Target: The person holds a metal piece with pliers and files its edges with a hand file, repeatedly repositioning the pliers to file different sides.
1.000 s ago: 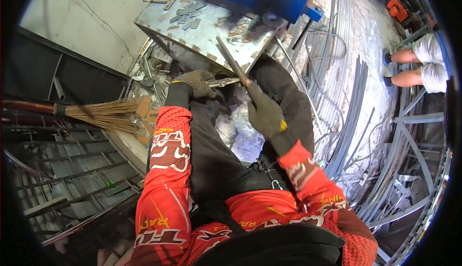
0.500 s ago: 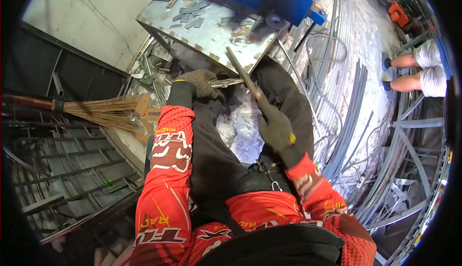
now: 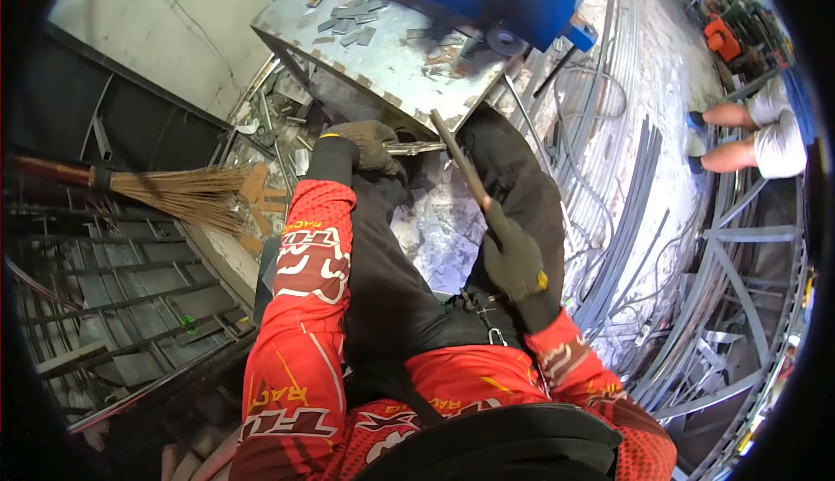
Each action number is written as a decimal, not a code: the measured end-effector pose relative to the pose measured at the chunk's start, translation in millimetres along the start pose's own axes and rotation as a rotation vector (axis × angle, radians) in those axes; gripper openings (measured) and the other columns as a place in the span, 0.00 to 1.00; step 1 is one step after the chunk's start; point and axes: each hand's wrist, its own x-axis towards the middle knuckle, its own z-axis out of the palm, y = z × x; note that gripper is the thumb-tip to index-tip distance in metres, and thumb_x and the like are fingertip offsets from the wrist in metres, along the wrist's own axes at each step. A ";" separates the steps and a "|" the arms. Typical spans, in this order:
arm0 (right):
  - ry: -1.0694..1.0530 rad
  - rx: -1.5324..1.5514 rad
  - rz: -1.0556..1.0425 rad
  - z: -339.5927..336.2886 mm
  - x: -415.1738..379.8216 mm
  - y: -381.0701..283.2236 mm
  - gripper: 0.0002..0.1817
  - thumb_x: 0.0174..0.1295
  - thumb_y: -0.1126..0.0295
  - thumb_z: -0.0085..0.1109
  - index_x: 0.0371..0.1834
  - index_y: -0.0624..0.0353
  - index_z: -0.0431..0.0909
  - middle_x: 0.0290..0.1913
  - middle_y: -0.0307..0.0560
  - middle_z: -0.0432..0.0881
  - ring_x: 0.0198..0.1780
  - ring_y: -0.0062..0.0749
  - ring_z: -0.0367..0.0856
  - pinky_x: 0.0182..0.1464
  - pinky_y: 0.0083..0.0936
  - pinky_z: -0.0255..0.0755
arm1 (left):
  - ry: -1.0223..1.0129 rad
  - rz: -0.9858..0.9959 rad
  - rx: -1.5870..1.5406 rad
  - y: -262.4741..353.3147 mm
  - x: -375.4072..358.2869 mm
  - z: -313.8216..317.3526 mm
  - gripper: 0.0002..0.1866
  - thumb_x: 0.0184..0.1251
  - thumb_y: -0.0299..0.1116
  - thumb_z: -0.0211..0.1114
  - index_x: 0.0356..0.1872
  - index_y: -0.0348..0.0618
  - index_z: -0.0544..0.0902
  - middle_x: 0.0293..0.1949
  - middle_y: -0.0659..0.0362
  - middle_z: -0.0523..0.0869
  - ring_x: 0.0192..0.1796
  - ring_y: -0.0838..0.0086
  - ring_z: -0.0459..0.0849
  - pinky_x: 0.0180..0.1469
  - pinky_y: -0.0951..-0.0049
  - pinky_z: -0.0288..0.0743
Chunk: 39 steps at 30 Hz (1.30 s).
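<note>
up and left of the black brim, the red left sleeve carries the clearest lettering. on its stretch nearest the brim, yellow capitals read "rac", with the rest lost in folds; beside them, large white letters look like "fux" or "fox", too bent to be sure. farther from the brim, toward the cuff, yellow "rac" and similar white lettering stand again. up and right of the brim, the white and yellow marks on the red right sleeve are too creased to read. just above the brim, letters on the shirt front show only in part.
</note>
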 end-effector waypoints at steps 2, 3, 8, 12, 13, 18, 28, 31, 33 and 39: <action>0.018 0.129 -0.021 9.7 41.3 -11.9 0.37 0.65 0.73 0.62 0.80 0.42 0.68 0.43 0.63 0.86 0.46 0.63 0.86 0.49 0.51 0.79 | 0.025 -0.039 0.032 -1.6 5.3 2.8 0.29 0.51 0.49 0.79 0.56 0.55 0.89 0.54 0.53 0.91 0.56 0.57 0.89 0.60 0.58 0.81; 0.016 0.083 -0.055 21.3 65.2 -12.2 0.38 0.65 0.74 0.60 0.81 0.43 0.65 0.44 0.61 0.85 0.45 0.61 0.86 0.47 0.51 0.80 | 0.026 -0.032 0.051 1.9 2.8 1.1 0.29 0.51 0.49 0.79 0.56 0.55 0.89 0.54 0.53 0.91 0.56 0.57 0.89 0.60 0.58 0.81; 0.006 0.021 -0.086 26.0 111.7 -27.0 0.38 0.65 0.73 0.59 0.81 0.44 0.64 0.45 0.60 0.85 0.44 0.62 0.86 0.45 0.52 0.81 | 0.060 -0.010 0.026 0.3 -8.4 -0.2 0.31 0.56 0.51 0.78 0.61 0.50 0.86 0.55 0.48 0.90 0.60 0.51 0.87 0.63 0.55 0.79; 0.068 0.111 -0.100 -0.2 18.8 -5.1 0.39 0.64 0.73 0.61 0.82 0.42 0.64 0.39 0.56 0.84 0.41 0.59 0.85 0.42 0.51 0.80 | 0.025 -0.023 -0.002 -9.1 -0.1 2.1 0.32 0.55 0.51 0.78 0.62 0.52 0.86 0.58 0.48 0.89 0.61 0.51 0.87 0.64 0.55 0.79; 0.026 0.071 -0.056 -2.0 4.9 -0.3 0.40 0.64 0.73 0.62 0.82 0.42 0.65 0.37 0.55 0.83 0.40 0.58 0.85 0.41 0.51 0.79 | 0.027 -0.026 -0.012 -4.6 -5.1 0.1 0.32 0.55 0.51 0.78 0.62 0.52 0.86 0.58 0.48 0.89 0.61 0.51 0.87 0.64 0.55 0.79; 0.039 0.063 0.002 22.6 2.4 10.2 0.39 0.63 0.74 0.64 0.80 0.41 0.68 0.43 0.56 0.86 0.43 0.57 0.86 0.46 0.49 0.81 | 0.059 -0.062 -0.047 -4.2 -11.6 -4.1 0.33 0.53 0.51 0.79 0.62 0.54 0.86 0.58 0.49 0.90 0.62 0.53 0.87 0.64 0.55 0.78; 0.193 0.132 -0.093 -15.9 8.8 -7.1 0.35 0.64 0.73 0.64 0.77 0.45 0.72 0.42 0.55 0.86 0.43 0.54 0.87 0.45 0.45 0.82 | 0.099 -0.051 -0.008 -6.0 -14.2 -3.7 0.33 0.56 0.54 0.76 0.64 0.56 0.85 0.59 0.48 0.89 0.61 0.53 0.87 0.65 0.55 0.78; 0.112 0.103 -0.058 -9.3 -14.3 -5.8 0.36 0.64 0.75 0.63 0.78 0.45 0.71 0.41 0.55 0.86 0.43 0.55 0.87 0.45 0.46 0.82 | -0.009 -0.132 -0.007 22.7 -31.1 -19.4 0.28 0.58 0.48 0.75 0.61 0.54 0.86 0.57 0.53 0.90 0.59 0.56 0.87 0.64 0.58 0.79; 0.069 0.081 -0.037 5.2 -11.3 -2.2 0.37 0.63 0.75 0.62 0.79 0.44 0.70 0.41 0.55 0.86 0.43 0.55 0.87 0.44 0.47 0.82 | -0.006 -0.126 -0.020 23.2 -31.2 -18.2 0.28 0.58 0.48 0.75 0.61 0.54 0.86 0.56 0.54 0.90 0.59 0.57 0.87 0.64 0.59 0.79; 0.026 -0.040 -0.066 32.1 116.6 -29.0 0.35 0.65 0.69 0.59 0.79 0.43 0.68 0.46 0.60 0.86 0.45 0.60 0.87 0.46 0.51 0.83 | -0.043 -0.100 -0.004 18.4 -21.6 -16.7 0.29 0.58 0.50 0.75 0.61 0.55 0.86 0.57 0.54 0.90 0.60 0.57 0.87 0.65 0.58 0.78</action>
